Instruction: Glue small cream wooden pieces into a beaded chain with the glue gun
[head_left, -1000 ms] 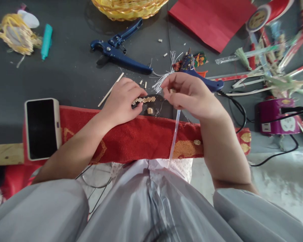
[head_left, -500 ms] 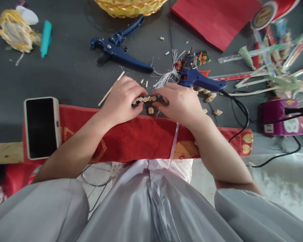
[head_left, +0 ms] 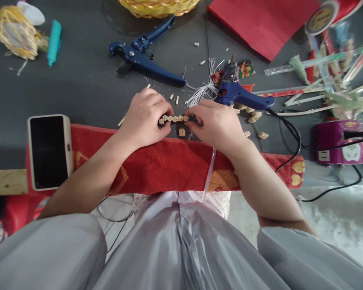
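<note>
A strip of small pale stick pieces (head_left: 174, 118), bunched side by side with their cut ends showing, stretches between my hands. My left hand (head_left: 148, 117) pinches its left end between thumb and fingers. At the other end my right hand (head_left: 213, 121) grips it the same way; the fingertips partly hide both ends. A small cluster of pale stick pieces (head_left: 182, 132) lies on the table just below the strip. Short loose bits (head_left: 177, 100) are scattered above it. Part of a thin stick (head_left: 121, 120) shows behind my left hand.
A blue cutter (head_left: 145, 58) lies beyond my hands, with a blue glue gun (head_left: 245, 96) and its cord at right. A phone-like device (head_left: 50, 152) rests on the red towel (head_left: 169, 165) along the table edge. A purple power socket (head_left: 339, 141) stands far right.
The view has shifted slightly. Both hands keep hold of the strip, and its cut ends now face me a little more.
</note>
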Demonstrator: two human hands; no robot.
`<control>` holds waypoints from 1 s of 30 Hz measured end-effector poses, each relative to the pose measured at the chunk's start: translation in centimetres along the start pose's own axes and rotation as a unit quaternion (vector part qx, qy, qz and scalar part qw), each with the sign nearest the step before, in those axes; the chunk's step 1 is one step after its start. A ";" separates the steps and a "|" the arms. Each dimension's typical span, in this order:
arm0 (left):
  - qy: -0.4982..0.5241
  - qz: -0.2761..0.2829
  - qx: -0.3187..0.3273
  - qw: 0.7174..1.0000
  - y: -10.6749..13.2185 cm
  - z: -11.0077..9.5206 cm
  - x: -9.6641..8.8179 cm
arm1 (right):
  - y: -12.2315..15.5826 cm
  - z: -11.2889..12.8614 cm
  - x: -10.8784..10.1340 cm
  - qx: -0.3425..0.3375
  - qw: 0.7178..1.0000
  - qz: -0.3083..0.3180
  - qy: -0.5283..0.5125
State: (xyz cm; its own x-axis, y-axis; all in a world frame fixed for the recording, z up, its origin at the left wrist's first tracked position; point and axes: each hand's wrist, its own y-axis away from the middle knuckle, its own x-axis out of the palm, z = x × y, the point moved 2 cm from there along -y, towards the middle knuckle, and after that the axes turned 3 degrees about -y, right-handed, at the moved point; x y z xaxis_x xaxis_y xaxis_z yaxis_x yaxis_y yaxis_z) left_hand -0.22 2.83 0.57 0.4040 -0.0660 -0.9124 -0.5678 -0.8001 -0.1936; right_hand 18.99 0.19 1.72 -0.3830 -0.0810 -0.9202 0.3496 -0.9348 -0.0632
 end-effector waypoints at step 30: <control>-0.013 0.005 0.001 1.000 0.1 -0.3 -0.2 | 0.1 0.0 -0.1 -0.009 1.000 -0.005 0.003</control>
State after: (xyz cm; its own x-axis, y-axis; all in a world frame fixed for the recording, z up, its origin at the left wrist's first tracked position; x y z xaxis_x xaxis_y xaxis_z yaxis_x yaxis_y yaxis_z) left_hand -0.11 2.59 0.83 0.3794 -0.0587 -0.9234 -0.5736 -0.7980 -0.1849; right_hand 19.10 0.07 1.83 -0.3811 -0.0692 -0.9219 0.3605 -0.9294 -0.0793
